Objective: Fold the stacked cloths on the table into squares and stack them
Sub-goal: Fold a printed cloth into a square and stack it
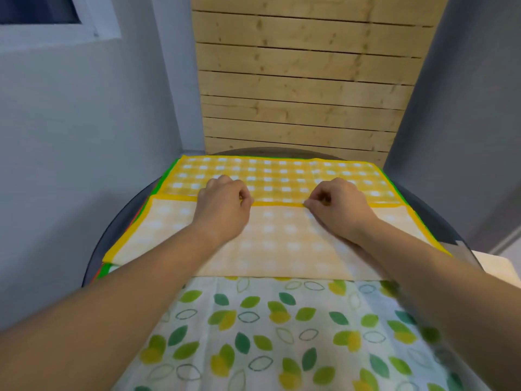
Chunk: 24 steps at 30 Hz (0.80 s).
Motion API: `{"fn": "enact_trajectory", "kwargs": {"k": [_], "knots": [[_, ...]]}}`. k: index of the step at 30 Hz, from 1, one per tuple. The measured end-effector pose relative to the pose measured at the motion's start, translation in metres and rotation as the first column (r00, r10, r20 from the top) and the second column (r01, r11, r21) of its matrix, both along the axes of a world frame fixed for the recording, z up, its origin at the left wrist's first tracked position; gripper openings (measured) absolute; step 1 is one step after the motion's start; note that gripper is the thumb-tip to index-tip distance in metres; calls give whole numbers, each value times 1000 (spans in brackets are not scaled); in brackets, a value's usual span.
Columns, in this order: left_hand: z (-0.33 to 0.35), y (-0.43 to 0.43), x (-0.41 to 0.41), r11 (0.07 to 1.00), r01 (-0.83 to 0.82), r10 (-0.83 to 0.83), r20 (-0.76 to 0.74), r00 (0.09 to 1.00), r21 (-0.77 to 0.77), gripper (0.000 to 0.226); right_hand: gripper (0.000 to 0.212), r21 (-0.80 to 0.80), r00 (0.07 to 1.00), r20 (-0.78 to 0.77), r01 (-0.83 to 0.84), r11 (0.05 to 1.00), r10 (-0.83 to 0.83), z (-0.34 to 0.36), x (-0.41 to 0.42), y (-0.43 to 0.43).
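Observation:
A yellow checked cloth (282, 173) lies on top of a stack on the round dark table (439, 221). Its near half is folded over towards the far side, pale underside up, and the yellow hem runs across the middle. My left hand (225, 204) pinches that hem left of centre. My right hand (337, 206) pinches the same hem right of centre. Green and red edges of other cloths (166, 176) stick out under the yellow one on the left.
A leaf-printed fabric (282, 328) fills the near foreground below the table edge. A slatted wooden panel (304, 80) stands behind the table between grey walls. A pale surface (496, 269) shows at the right.

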<state>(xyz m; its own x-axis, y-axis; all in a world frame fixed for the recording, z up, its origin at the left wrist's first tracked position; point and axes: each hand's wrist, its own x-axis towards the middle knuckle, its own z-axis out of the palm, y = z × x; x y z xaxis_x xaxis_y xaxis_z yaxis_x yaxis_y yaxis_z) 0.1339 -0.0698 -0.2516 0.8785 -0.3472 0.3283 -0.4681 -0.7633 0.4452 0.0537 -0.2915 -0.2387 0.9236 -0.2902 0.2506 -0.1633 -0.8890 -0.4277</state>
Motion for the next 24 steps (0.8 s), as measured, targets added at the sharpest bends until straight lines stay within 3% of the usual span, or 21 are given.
{"fn": "enact_trajectory", "kwargs": {"k": [3, 6, 11, 16, 20, 24], "knots": [[0, 0, 0, 1000, -5, 5, -12, 1000, -13, 13, 9, 0, 1000, 12, -22, 1000, 22, 10, -14, 13], [-1, 0, -1, 1000, -13, 13, -12, 1000, -18, 14, 21, -101, 995, 44, -81, 992, 86, 19, -50, 43], [1, -1, 0, 999, -17, 17, 5, 1000, 40, 13, 52, -168, 977, -197, -117, 979, 83, 10, -95, 71], [12, -1, -4, 992, 11, -9, -17, 1000, 128, 11, 59, -129, 981, -170, -121, 984, 98, -5, -102, 73], [33, 1, -32, 968, 138, -133, -41, 990, 209, 27, 62, -119, 979, -178, -118, 986, 95, -7, -101, 71], [30, 17, -84, 940, 308, -309, -16, 951, 147, 31, 63, -104, 979, -180, -114, 988, 94, -6, -98, 73]]}}
